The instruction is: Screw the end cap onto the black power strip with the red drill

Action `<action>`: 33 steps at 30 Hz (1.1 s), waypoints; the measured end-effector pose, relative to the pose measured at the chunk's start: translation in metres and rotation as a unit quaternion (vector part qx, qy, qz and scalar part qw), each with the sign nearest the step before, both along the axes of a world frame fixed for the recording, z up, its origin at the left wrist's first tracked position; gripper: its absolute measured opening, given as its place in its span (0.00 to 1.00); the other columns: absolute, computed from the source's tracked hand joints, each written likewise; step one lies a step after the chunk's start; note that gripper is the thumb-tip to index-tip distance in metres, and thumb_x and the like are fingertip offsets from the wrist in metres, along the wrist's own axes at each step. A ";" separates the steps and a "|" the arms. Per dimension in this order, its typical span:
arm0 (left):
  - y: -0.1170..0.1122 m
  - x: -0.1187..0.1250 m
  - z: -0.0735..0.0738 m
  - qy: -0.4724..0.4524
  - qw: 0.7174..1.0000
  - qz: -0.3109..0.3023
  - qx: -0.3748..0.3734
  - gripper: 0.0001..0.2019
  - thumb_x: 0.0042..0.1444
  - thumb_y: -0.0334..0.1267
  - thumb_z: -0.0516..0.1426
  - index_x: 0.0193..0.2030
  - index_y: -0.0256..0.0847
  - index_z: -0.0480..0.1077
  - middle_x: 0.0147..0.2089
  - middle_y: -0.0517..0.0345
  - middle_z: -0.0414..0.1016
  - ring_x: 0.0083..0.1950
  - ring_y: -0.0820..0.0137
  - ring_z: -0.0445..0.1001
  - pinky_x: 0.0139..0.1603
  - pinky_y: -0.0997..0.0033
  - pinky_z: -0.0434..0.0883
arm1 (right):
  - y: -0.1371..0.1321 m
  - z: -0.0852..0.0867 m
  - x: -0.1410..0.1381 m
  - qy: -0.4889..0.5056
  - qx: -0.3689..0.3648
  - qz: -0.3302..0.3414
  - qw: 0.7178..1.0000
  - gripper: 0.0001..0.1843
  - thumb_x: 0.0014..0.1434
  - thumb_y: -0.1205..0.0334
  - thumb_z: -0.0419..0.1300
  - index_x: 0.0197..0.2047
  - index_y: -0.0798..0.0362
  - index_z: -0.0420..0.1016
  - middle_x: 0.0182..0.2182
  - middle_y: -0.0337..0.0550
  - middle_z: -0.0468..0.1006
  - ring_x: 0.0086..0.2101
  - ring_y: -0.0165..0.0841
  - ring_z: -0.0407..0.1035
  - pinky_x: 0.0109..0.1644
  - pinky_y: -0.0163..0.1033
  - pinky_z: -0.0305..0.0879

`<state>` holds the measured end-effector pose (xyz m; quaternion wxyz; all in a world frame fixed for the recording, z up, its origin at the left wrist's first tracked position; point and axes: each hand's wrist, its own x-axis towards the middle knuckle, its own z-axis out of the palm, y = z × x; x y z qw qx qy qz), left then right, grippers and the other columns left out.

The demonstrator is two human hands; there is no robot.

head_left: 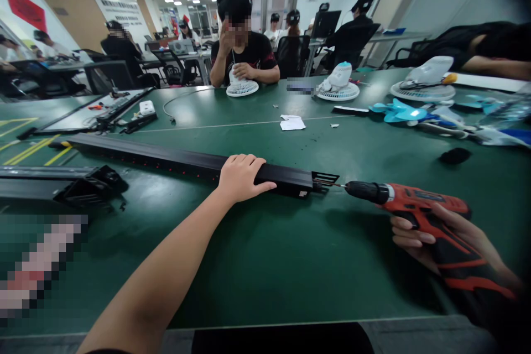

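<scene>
A long black bar-shaped housing (186, 163) lies across the table, with a row of small red dots along its near side. My left hand (241, 178) presses down on it near its right end, fingers over the top and thumb along the near edge. A slotted black piece (326, 178) sticks out of that end. My right hand (418, 238) grips a red and black cordless drill (427, 202) by its handle. The drill's bit (341, 185) points left and reaches the slotted end; whether it sits on a screw is too small to tell.
Another black housing (37, 182) lies at the left. Farther back are a white-topped panel (95, 110), paper scraps (292, 123) and white fan parts (338, 88). Blue fan blades (398, 112) lie at the right. Across the table a person (244, 61) handles a fan part.
</scene>
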<state>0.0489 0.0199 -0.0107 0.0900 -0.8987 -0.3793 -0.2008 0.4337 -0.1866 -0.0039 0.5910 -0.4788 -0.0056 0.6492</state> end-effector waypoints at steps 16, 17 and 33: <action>0.001 -0.001 -0.001 -0.001 1.000 -0.003 0.004 0.34 0.67 0.72 0.56 0.59 0.44 0.77 0.54 0.49 0.83 0.55 0.53 0.79 0.63 0.51 0.70 | -0.007 -0.019 0.028 -0.042 -0.048 0.100 0.993 0.26 0.34 0.53 0.81 0.37 0.50 0.81 0.18 0.38 0.65 0.17 0.30 0.58 0.16 0.36 0.66; 0.001 -0.001 -0.001 -0.001 1.000 -0.002 0.004 0.34 0.67 0.72 0.56 0.59 0.43 0.77 0.54 0.49 0.83 0.55 0.53 0.80 0.63 0.51 0.70 | -0.008 -0.020 0.029 -0.050 -0.041 0.104 0.992 0.26 0.34 0.52 0.81 0.37 0.51 0.82 0.18 0.38 0.66 0.17 0.30 0.58 0.16 0.37 0.65; 0.001 -0.002 0.000 0.001 1.000 -0.003 0.009 0.35 0.66 0.72 0.57 0.60 0.42 0.77 0.54 0.48 0.83 0.55 0.52 0.80 0.62 0.50 0.70 | -0.009 -0.020 0.025 -0.059 -0.022 0.110 0.992 0.32 0.37 0.52 0.79 0.47 0.53 0.88 0.16 0.36 0.64 0.17 0.28 0.53 0.18 0.34 0.63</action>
